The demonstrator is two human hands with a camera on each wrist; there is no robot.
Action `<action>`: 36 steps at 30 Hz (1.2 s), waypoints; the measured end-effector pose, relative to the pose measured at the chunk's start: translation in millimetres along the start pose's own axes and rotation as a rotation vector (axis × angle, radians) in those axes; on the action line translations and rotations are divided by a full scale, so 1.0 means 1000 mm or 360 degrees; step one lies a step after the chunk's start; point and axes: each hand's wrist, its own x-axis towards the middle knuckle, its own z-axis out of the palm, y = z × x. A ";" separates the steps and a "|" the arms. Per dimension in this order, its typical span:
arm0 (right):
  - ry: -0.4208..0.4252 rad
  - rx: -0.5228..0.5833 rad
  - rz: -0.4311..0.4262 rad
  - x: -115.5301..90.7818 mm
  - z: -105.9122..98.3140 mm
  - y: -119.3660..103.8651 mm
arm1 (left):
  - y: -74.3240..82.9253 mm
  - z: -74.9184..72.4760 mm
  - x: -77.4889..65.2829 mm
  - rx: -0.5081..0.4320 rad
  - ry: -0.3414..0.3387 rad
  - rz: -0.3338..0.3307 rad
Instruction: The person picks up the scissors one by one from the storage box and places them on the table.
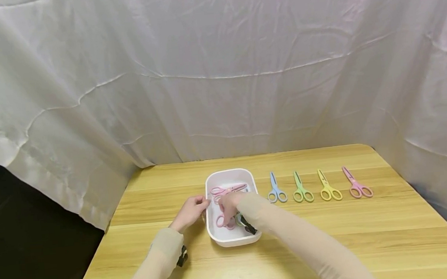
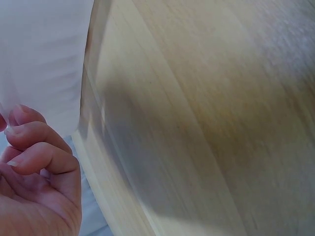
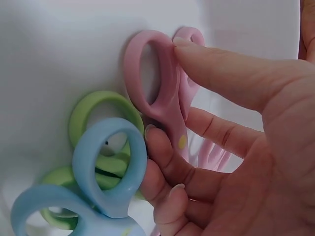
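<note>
A white tray [image 1: 235, 242] on the table holds pink, green and blue scissors. My right hand [image 1: 229, 205] reaches down into it. In the right wrist view, its thumb and fingers pinch pink scissors [image 3: 172, 115] near the handles. Beside these fingers lie blue scissors [image 3: 81, 147] over green scissors [image 3: 81, 118]. Another pair of pink scissors [image 1: 235, 188] lies farther back in the tray. At the tray's left side, my left hand [image 1: 190, 213] holds the rim with curled fingers. The left wrist view shows those curled fingers [image 2: 42, 157], but not the grip on the rim.
Right of the tray, blue scissors [image 1: 275, 190], green scissors [image 1: 300, 189], yellow scissors [image 1: 327, 188] and pink scissors [image 1: 355, 184] lie in a row, blades away from me. A pale curtain [image 1: 221, 113] hangs behind the wooden table [image 1: 373, 241].
</note>
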 end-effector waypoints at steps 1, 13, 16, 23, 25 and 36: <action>-0.0001 0.0007 -0.0001 0.000 0.000 0.000 | 0.000 0.000 0.000 -0.0005 -0.0001 -0.0001; 0.0056 0.0120 -0.0021 0.000 0.001 0.003 | 0.002 0.000 -0.001 -0.0010 -0.0013 0.0004; 0.0063 0.0171 -0.0028 0.001 0.002 0.004 | 0.002 0.000 -0.002 -0.0029 -0.0018 0.0000; 0.0037 0.0384 -0.0064 0.005 -0.001 0.013 | 0.002 0.001 -0.001 -0.0025 0.0003 -0.0013; 0.0021 0.0455 -0.0066 0.006 -0.002 0.016 | 0.002 0.002 -0.001 -0.0029 0.0007 -0.0003; 0.0072 0.0688 -0.0006 0.010 0.000 0.023 | 0.003 0.003 -0.002 -0.0020 0.0027 -0.0010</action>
